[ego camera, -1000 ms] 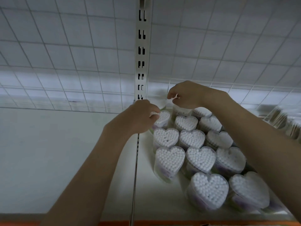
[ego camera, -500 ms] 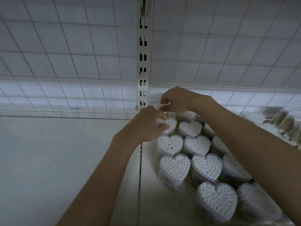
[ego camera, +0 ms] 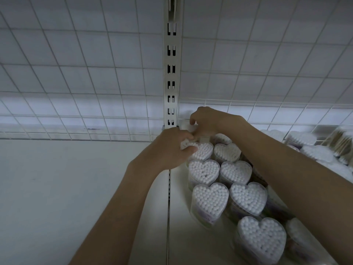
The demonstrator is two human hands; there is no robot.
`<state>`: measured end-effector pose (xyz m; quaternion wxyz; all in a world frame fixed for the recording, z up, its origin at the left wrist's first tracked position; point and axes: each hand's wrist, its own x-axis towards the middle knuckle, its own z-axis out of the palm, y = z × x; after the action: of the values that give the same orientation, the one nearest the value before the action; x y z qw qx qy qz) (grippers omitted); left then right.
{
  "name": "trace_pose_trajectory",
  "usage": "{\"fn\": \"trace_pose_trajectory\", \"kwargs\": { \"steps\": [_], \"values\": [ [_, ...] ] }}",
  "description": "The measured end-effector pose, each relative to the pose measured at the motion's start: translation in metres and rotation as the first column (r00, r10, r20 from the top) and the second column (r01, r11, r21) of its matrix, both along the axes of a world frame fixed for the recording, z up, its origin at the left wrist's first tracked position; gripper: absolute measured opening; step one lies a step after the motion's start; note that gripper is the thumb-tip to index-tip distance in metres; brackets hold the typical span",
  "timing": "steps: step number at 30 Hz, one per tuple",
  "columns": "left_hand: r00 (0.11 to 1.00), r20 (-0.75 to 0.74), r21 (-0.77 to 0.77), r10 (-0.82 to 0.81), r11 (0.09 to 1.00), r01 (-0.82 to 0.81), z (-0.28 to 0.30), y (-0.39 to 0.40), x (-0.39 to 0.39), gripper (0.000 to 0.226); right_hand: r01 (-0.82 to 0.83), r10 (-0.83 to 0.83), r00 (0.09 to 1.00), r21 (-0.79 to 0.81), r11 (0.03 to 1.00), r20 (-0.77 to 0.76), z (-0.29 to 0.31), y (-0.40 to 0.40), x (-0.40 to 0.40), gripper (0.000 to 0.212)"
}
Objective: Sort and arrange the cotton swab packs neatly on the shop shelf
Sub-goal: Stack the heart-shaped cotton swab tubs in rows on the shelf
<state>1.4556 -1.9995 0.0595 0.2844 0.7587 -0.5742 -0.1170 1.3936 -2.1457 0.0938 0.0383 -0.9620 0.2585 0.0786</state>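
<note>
Both my hands are up at the back of the white metal shop shelf (ego camera: 193, 243), right by the slotted white upright post (ego camera: 171, 77). My left hand (ego camera: 172, 150) is curled over the rear-left clear plastic heart-shaped pack of white cotton swabs (ego camera: 200, 151), thumb pressed on its near lobe, fingers wrapped round the far edge, so I've got it pinched at the top. My right hand (ego camera: 205, 120) sits just behind and above, fingers bent down around something pale at the very back corner; I cannot tell whether it grips a pack or only nudges one, since the knuckles hide it.

What matters now: the pack lies straight under my left fingers, its point towards me and lobes towards the white wire grid back panel (ego camera: 80, 83). The left hand is the nearer one, so I'd judge it does the squaring-up, sliding the heart back into line with the column in front.

That column runs towards me: another heart pack (ego camera: 203, 173), then a third (ego camera: 210, 201), each standing upright with bumpy swab tips filling the clear lid. A second column sits touching on the right (ego camera: 236, 172). The walls look thin and slick (easy to skid against each other, I'd guess). Off right, behind a wire divider, are packs of wooden-stemmed swabs (ego camera: 342, 144).
</note>
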Motion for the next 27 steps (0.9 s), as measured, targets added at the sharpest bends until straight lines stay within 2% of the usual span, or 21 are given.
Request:
{"fn": "trace_pose_trajectory", "kwargs": {
  "steps": [3,6,10,13,18,24,27],
  "values": [
    [0.999,0.024,0.000,0.046,0.999,-0.046,0.000,0.007,0.010,0.032,0.007,-0.007,0.999,0.015,1.000,0.034,0.004,0.000,-0.004,0.057],
    [0.995,0.051,0.001,0.084,0.996,-0.084,0.001,0.011,0.019,0.029,0.011,-0.015,0.994,0.034,0.999,0.109,0.016,-0.001,-0.010,0.051],
    [0.990,0.078,0.036,0.116,0.992,-0.119,0.003,0.014,0.028,0.032,0.003,-0.019,0.978,0.080,0.997,0.205,0.038,-0.002,-0.018,0.046],
    [0.990,0.092,0.049,0.110,0.992,-0.115,0.007,0.014,0.030,0.035,0.001,-0.022,0.976,0.096,0.995,0.217,0.046,-0.003,-0.023,0.050],
    [0.989,0.054,0.037,0.135,0.990,-0.137,0.005,0.012,0.031,0.040,-0.033,-0.020,0.963,0.190,0.981,0.269,0.048,-0.001,-0.029,0.061],
    [0.984,0.017,0.048,0.175,0.983,-0.176,0.002,0.008,0.033,0.046,-0.096,-0.072,0.905,0.365,0.926,0.418,0.048,0.007,-0.040,0.040],
    [0.982,0.000,0.027,0.188,0.982,-0.188,0.004,0.004,0.032,0.051,-0.156,-0.092,0.878,0.463,0.873,0.470,0.046,0.009,-0.045,0.042]
  ]
}}
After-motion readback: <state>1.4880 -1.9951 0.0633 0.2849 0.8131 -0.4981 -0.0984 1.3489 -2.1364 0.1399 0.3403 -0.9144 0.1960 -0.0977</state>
